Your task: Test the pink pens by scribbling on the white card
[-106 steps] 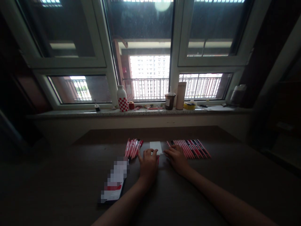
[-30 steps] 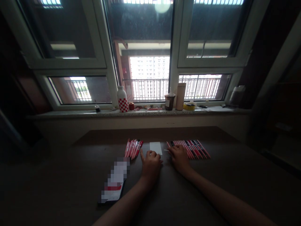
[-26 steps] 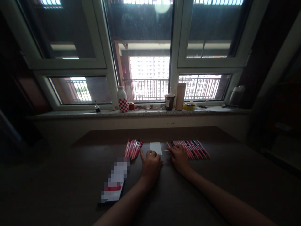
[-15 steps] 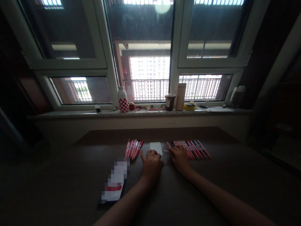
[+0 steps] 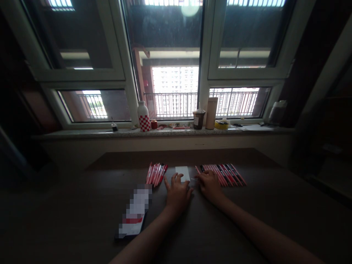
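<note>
My left hand [image 5: 178, 191] lies open over the near edge of a small white paper [image 5: 182, 172], its fingers spread. Part of the paper is hidden beneath the fingertips. Just left of that hand is a bunch of pink, red and dark pens [image 5: 155, 173]. My right hand [image 5: 209, 184] is closed in a pinch at the left end of a longer row of similar pens [image 5: 229, 174], covering part of it. A thin pale sliver [image 5: 194, 179] sticks out leftward from its fingertips; it is too small to name.
A blurred-out, flat phone-like object [image 5: 133, 212] lies on the dark table [image 5: 82, 205] by my left forearm. Behind the table, the windowsill [image 5: 126, 133] bears a checkered bottle [image 5: 144, 116], a drink cup [image 5: 198, 119], a tall beige flask [image 5: 211, 113] and yellow tape [image 5: 221, 124].
The fingers of my left hand have straightened and spread over the paper. My right hand has barely shifted, and the thin sliver at its fingertips has moved slightly left and nearer.
</note>
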Demonstrator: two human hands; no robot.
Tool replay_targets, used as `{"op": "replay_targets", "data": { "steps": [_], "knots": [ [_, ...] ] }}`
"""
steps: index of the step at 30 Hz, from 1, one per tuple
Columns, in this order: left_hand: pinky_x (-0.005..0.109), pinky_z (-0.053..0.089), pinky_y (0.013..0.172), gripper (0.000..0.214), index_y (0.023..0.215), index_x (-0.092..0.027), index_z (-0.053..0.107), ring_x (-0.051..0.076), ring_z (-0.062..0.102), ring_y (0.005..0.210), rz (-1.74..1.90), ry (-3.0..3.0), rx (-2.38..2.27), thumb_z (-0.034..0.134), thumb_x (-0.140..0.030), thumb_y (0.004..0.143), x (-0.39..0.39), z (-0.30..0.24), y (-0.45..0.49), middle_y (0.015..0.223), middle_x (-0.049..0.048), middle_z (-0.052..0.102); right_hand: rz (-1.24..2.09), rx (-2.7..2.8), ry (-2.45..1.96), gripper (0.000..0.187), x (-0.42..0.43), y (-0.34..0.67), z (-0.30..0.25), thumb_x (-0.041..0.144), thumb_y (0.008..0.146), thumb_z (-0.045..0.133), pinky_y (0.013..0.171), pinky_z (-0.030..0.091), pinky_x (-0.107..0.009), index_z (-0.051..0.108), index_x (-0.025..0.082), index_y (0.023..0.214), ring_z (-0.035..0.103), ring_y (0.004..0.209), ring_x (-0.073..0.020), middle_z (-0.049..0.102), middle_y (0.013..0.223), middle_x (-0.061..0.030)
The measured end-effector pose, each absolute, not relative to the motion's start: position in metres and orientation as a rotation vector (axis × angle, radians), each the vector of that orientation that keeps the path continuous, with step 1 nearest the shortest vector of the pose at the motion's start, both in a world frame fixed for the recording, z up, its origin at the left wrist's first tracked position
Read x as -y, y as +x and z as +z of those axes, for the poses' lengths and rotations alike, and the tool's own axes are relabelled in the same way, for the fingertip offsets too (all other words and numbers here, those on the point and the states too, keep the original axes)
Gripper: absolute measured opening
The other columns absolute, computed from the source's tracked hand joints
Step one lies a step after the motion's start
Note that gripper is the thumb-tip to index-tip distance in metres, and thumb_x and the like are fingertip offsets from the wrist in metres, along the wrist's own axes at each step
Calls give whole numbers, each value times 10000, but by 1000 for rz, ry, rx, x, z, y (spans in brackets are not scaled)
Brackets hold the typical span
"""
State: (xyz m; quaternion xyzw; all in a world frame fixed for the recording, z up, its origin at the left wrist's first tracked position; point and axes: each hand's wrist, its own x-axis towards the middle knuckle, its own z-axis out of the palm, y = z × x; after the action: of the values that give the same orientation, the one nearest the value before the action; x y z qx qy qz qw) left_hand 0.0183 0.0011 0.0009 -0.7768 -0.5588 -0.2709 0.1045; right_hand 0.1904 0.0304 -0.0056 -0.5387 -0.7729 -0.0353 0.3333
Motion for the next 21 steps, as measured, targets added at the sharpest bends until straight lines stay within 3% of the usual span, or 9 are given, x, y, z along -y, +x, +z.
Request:
{"op": "replay_targets", "data": {
  "steps": [6, 21],
  "knots": [
    [685, 26, 1068, 309, 1063, -304, 634, 306, 327, 1306, -759, -2296, 1630, 545, -460, 811, -2, 0, 19, 1337, 73, 486, -68, 2037, -1382, 198, -30, 190, -4, 112, 764, 611, 944, 267, -401, 677, 252, 888, 478, 998, -244, 689, 915, -25],
    [709, -25, 1050, 336, 1061, -283, 626, 317, 270, 1338, -721, -2353, 1576, 497, -488, 828, -1, -1, 19, 1390, 78, 441, -73, 2037, -1396, 204, -30, 190, -5, 135, 766, 628, 947, 269, -382, 697, 280, 893, 444, 1031, -237, 674, 928, -4]
  ]
}}
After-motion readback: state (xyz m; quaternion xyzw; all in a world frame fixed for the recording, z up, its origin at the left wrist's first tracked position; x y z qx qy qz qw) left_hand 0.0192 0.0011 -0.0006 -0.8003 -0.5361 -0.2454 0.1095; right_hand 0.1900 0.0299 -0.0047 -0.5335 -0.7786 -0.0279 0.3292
